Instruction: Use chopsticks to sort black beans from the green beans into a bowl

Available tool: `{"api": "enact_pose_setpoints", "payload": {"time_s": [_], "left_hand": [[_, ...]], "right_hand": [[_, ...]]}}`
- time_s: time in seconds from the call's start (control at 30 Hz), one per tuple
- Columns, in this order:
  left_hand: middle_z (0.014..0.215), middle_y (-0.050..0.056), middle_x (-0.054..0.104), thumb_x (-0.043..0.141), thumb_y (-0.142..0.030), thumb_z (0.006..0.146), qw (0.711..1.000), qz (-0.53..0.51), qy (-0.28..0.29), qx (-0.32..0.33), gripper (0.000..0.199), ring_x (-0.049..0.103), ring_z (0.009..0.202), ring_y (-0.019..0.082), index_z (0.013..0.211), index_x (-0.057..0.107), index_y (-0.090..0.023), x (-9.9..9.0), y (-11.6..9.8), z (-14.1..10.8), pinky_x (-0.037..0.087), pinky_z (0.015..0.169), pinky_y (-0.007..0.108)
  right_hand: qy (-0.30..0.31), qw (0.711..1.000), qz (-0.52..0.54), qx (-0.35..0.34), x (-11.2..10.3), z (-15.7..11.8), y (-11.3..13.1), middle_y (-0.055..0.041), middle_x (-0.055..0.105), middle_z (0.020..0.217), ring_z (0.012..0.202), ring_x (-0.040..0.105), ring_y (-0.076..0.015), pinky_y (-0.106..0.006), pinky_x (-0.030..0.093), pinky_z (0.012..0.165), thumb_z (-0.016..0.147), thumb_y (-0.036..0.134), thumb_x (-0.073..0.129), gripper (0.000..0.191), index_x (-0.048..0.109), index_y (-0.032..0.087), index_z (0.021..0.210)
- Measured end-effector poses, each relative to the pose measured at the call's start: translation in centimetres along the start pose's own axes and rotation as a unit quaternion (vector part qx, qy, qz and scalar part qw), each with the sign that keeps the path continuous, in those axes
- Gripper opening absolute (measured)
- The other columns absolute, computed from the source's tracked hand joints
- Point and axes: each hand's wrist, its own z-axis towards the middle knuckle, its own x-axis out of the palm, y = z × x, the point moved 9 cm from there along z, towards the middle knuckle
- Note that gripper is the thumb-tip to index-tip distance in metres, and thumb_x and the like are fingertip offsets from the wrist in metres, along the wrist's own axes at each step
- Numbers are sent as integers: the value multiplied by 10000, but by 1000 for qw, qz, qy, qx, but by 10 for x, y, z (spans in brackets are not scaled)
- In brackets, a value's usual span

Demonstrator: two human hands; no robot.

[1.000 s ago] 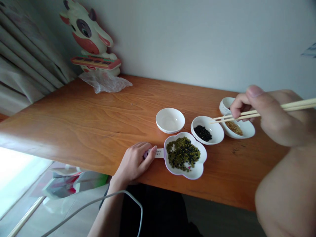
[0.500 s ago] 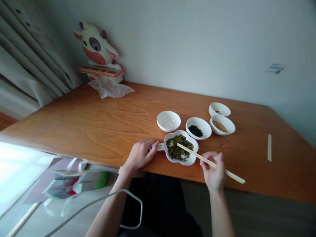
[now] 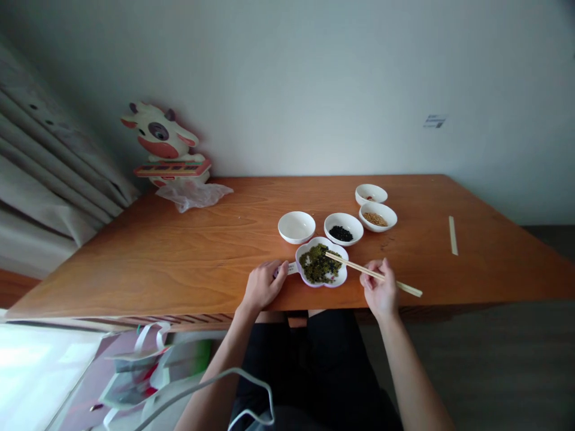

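Note:
Near the table's front edge lies a flower-shaped white dish (image 3: 345, 275) with a purple rim, holding green beans with some dark ones among them. My left hand (image 3: 265, 284) is closed round the dish's handle. A pair of wooden chopsticks (image 3: 359, 267) is pinched in my right hand (image 3: 380, 288), with the tips over the beans at the dish's upper right. Just behind the dish stand an empty white bowl (image 3: 296, 227) and a bowl of black beans (image 3: 344, 228). Farther right are a bowl of tan grains (image 3: 378, 217) and a bowl with a few reddish bits (image 3: 371, 194).
A cow-shaped toy keyboard (image 3: 167, 146) and a crumpled plastic bag (image 3: 193, 194) are at the table's back left. A pale strip (image 3: 453, 235) lies on the right. Below the table at left are bags (image 3: 144, 368) and a white cable (image 3: 202, 383).
The camera view has shifted, so the wall and table appear lower and more level. My right hand and the chopstick tips have moved slightly relative to the dish. Both hands keep their holds.

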Motion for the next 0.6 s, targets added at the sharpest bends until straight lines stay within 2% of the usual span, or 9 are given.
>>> {"api": "enact_pose_setpoints", "payload": {"time_s": [0.23,0.4,0.47,0.6], "left_hand": [[771,26,688,415,-486,1103,1000,5,6,-3,426,640,693,179,806,583,-230,1,1,0,331,623,263],[779,20,686,370,-484,1116,1000,2,16,-2,387,657,702,199,893,579,-246,-1,-1,-3,352,622,267],[815,23,699,363,-479,1118,1000,-4,20,0,369,668,728,206,925,578,-250,-2,-2,-3,378,644,272],[842,31,704,393,-500,1103,1000,-7,23,-2,346,677,761,221,966,591,-250,-2,-3,-5,411,677,288]], "right_hand": [[-45,996,78,-14,-3,0,11,-97,699,1227,1001,710,-212,-402,624,852,1032,418,642,349,661,169,1275],[-46,993,112,-16,0,-2,15,-51,709,1028,781,680,-139,-290,601,675,1042,419,629,295,676,154,1163],[-38,992,119,-9,2,-3,16,-14,682,901,654,619,-99,-234,547,576,1048,416,621,276,674,148,1082],[-21,991,129,20,8,-3,18,66,524,662,458,386,-46,-172,368,428,1043,415,616,320,594,168,840]]}}
